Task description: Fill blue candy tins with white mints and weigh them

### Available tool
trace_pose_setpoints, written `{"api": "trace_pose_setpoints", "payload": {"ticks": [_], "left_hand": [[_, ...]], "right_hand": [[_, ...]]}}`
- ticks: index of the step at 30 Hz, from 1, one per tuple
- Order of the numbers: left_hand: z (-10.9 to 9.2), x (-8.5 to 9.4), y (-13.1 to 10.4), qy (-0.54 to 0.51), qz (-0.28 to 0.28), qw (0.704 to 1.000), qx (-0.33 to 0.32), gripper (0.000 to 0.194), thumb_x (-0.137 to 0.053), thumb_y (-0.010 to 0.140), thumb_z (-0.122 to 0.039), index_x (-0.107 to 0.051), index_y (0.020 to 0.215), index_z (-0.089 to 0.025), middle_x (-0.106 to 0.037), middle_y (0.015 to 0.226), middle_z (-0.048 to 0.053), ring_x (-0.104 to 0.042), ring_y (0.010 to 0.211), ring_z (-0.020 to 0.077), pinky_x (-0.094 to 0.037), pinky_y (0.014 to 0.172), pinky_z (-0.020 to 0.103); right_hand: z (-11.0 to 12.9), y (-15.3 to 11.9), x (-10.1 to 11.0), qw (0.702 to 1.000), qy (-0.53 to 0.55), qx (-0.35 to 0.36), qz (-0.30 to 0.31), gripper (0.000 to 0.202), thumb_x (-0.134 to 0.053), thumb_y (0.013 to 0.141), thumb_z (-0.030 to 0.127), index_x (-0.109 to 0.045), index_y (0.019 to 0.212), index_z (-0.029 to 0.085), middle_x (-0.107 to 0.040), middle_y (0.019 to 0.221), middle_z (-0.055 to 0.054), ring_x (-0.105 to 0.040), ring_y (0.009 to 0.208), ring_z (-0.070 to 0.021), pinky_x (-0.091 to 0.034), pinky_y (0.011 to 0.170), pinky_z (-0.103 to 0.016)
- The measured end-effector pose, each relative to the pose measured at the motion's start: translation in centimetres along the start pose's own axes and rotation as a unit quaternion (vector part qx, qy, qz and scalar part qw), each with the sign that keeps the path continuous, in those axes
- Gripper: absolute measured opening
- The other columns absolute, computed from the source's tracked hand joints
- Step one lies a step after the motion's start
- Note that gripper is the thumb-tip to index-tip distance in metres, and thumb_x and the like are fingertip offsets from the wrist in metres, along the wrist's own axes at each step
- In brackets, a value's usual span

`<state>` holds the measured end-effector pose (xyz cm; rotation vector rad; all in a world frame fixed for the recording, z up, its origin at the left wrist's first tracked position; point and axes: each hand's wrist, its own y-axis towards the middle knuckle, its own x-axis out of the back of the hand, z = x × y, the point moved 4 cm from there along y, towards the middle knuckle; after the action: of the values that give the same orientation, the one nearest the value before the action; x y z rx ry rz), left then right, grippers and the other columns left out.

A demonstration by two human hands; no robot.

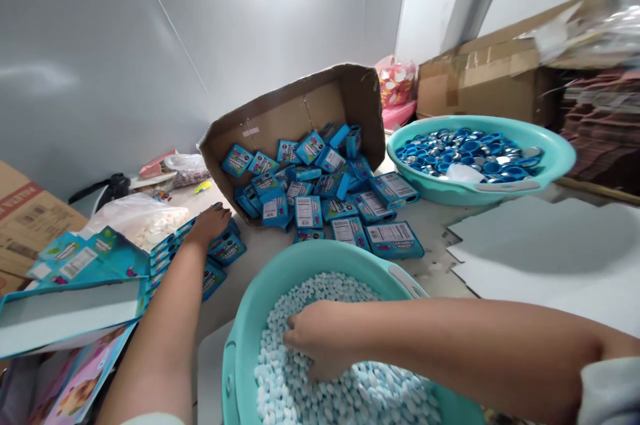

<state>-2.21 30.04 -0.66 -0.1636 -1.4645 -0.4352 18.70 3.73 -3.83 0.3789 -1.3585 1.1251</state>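
My right hand (325, 338) is down in a turquoise tub (310, 255) of small white and pale-blue candies (395, 391). Its fingers are curled into the candies and partly buried, so how many it holds is hidden. On the left, my left hand (213, 221) bends over small blue candy boxes (227, 248), fingers curved around the top of one. A row of similar boxes stands beside it, partly behind my forearm, next to an opened blue display carton (70, 311). More blue boxes (310, 211) spill out of a tipped brown cardboard box (295, 105).
A second turquoise tub (465, 195) at the right holds many blue and silver pieces. Grey-white sheets (555, 258) lie in front of it. Cardboard cartons (480, 78) stand behind. Plastic bags (140, 215) lie at the left by the wall.
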Motion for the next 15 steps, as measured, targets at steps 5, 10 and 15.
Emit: {"api": "trace_pose_setpoints", "payload": {"ticks": [5,10,15], "left_hand": [[0.1,1.4,-1.1,-0.044,-0.014,0.997,0.068,0.050,-0.047,0.101,-0.045,-0.058,0.142,-0.017,-0.055,0.149,0.019,-0.048,0.142,0.0365,-0.036,0.116,0.065],[0.0,7.0,-9.9,-0.095,-0.113,0.982,0.120,0.060,-0.025,0.104,-0.039,-0.035,0.160,-0.021,-0.035,0.166,0.013,-0.025,0.157,0.0303,-0.024,0.127,0.054],[-3.8,9.0,-28.6,-0.225,-0.309,0.909,0.165,0.048,-0.040,0.102,-0.039,-0.056,0.146,-0.028,-0.055,0.152,0.008,-0.047,0.145,0.0261,-0.034,0.125,0.047]], "right_hand": [[0.0,0.1,0.4,1.000,0.008,-0.005,0.020,0.058,-0.069,0.079,0.049,-0.066,0.131,0.023,-0.073,0.117,-0.010,-0.074,0.081,-0.0259,-0.037,0.039,-0.033],[0.5,-0.7,1.5,1.000,0.015,-0.012,0.001,0.047,-0.076,0.078,0.044,-0.070,0.121,0.028,-0.075,0.112,-0.008,-0.073,0.079,-0.0275,-0.042,0.042,-0.034],[0.1,-2.3,4.7,0.992,0.022,-0.027,-0.118,0.028,-0.058,0.097,0.037,-0.070,0.117,0.020,-0.071,0.118,-0.011,-0.071,0.081,-0.0223,-0.048,0.060,-0.033]]}}
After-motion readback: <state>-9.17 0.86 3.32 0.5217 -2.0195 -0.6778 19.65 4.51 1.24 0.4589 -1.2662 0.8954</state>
